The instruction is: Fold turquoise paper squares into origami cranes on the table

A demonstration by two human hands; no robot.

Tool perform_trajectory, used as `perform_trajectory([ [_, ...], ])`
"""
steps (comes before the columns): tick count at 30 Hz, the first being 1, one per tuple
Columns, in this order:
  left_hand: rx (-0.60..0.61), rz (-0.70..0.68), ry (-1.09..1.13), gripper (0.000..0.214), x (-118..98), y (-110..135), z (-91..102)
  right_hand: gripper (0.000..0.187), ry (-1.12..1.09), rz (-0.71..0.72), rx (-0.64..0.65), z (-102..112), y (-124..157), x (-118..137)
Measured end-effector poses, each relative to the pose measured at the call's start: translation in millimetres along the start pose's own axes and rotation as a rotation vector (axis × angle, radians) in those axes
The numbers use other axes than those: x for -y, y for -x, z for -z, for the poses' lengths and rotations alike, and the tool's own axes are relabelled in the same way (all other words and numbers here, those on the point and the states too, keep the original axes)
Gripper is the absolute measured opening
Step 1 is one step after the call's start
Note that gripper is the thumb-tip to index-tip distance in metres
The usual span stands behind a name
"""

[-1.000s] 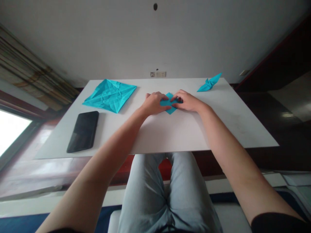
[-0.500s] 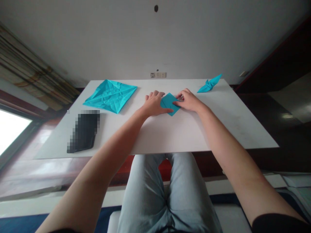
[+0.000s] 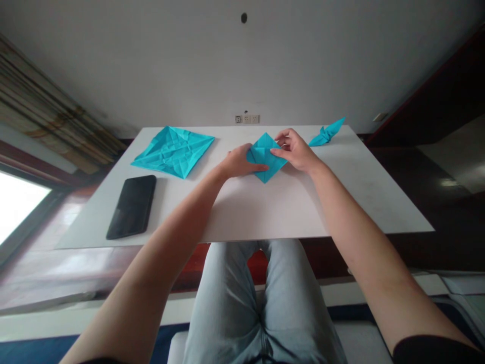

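Observation:
A blue sheet of origami paper (image 3: 266,174), diamond-shaped and creased, is between my two hands over the middle of the table. My left hand (image 3: 239,161) grips its left corner, thumb lying on top and the other fingers hidden beneath or behind. At the right corner, my right hand (image 3: 297,150) pinches the paper with the thumb on its face; some of the fingers are curled behind. Beyond the right hand lies a folded blue paper figure (image 3: 326,134) with pointed ends.
On the left of the white table (image 3: 242,215) lies an unfolded blue sheet full of creases (image 3: 172,151). A black phone or tablet (image 3: 132,207) rests near the front left edge. Behind the table is a wall with sockets (image 3: 246,119).
The paper between my hands has opened out into a larger diamond, lifting a little. My right hand has moved slightly up and right with its corner. The left has shifted little.

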State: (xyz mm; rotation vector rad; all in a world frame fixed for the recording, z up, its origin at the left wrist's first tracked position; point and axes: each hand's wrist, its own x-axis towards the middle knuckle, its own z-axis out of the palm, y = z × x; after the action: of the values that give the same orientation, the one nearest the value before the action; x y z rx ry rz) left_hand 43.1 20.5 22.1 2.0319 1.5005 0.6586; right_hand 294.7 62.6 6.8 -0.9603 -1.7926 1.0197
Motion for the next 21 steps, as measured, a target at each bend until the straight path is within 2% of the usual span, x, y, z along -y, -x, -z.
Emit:
perform_trajectory([
  [2,0.000,-0.054,0.171,0.052,2.5,-1.1,5.1,0.065,-0.004,-0.007,-0.004,-0.4,0.3,3.0],
  [4,-0.028,-0.096,0.280,0.043,4.8,-1.6,7.5,0.065,-0.004,-0.003,0.000,-0.8,1.1,4.6],
  [10,-0.069,-0.119,0.520,0.042,7.4,-5.5,3.5,0.061,-0.030,-0.030,0.029,-2.2,5.5,11.0],
  [13,-0.102,-0.135,0.544,0.045,6.9,-5.6,3.1,0.058,-0.043,-0.023,0.030,-2.4,6.8,15.1],
  [18,-0.134,-0.207,0.490,0.022,0.8,-3.0,6.2,0.032,-0.004,0.069,0.014,0.9,7.6,24.7],
  [21,-0.132,-0.189,0.464,0.019,-4.7,-1.2,8.7,0.024,0.056,0.059,0.024,4.1,9.3,30.3],
])
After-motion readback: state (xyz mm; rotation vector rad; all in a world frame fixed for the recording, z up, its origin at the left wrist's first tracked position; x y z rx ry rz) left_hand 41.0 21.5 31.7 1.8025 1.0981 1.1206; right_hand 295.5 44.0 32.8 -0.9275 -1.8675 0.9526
